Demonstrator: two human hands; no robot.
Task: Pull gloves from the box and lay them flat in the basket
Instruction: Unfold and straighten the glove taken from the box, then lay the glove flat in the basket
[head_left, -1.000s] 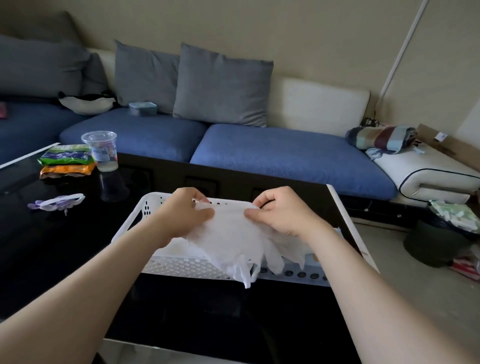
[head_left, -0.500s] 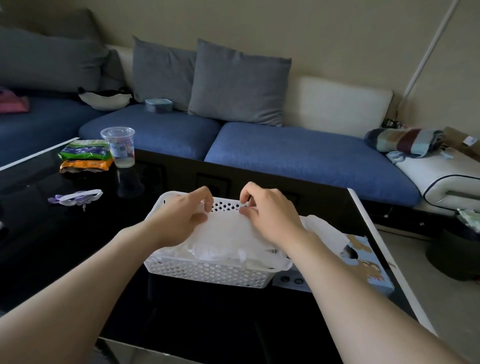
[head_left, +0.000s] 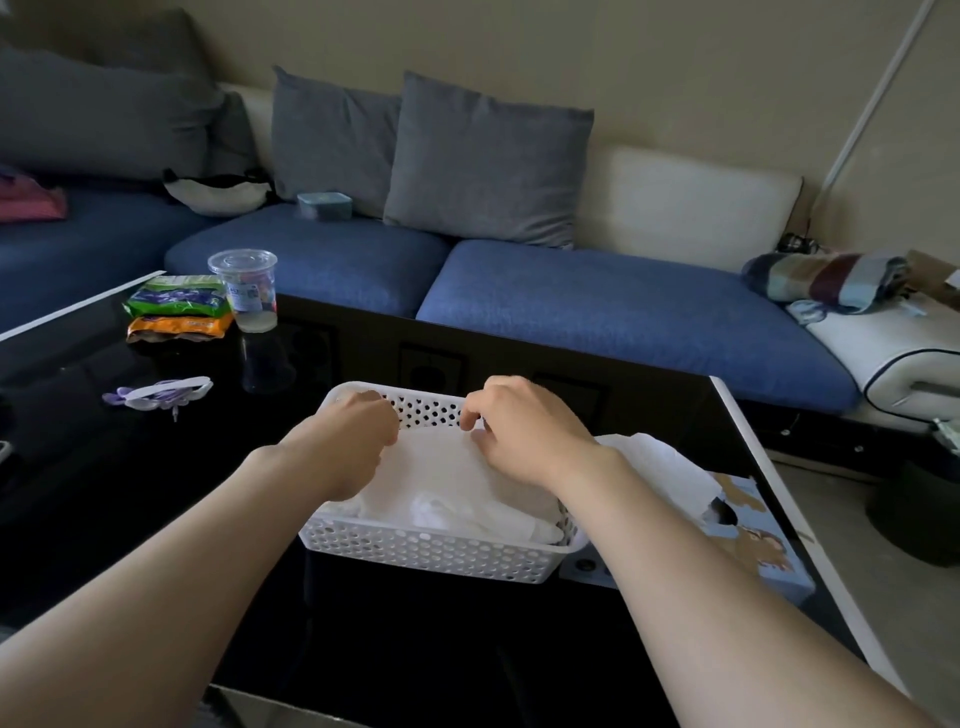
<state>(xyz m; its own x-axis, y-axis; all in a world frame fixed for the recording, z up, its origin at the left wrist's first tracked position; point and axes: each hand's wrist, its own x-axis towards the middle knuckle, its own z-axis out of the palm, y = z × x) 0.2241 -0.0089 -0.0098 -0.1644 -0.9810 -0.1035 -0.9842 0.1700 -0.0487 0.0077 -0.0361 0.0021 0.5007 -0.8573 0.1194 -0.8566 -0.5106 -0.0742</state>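
The top glove (head_left: 447, 467), a thin white sheet, lies in the basket (head_left: 431, 556) with its long axis running from the far wall to the near wall. Its far edge is straight and spread. Its near end is rumpled over other white gloves beneath it, so which end points toward the person cannot be told.

The left hand (head_left: 353, 441) has its fingers (head_left: 382, 415) curled down on the glove's far left corner and grips it. The right hand (head_left: 530, 431) pinches the far right corner between its curled fingers (head_left: 470, 415) and thumb. Both hands sit just inside the basket's far wall.

The basket is white, perforated and rectangular, and holds only the pile of gloves. Just beside it on the right, touching its near corner, is the box (head_left: 763, 545), pale blue with a cartoon print. A crumpled white sheet (head_left: 660, 462) sticks up from its opening.

Both stand on a glossy black bench (head_left: 156, 493) with a white edge. Well apart to the left are a clear lidded cup (head_left: 247, 291), a green packet (head_left: 176, 301) stacked on an orange packet (head_left: 179, 327), and a small purple and white item (head_left: 161, 392).

Behind the bench is a blue sofa (head_left: 623, 312) with grey cushions (head_left: 483, 161), a small blue tub (head_left: 324, 205) and a striped blanket (head_left: 826, 280).
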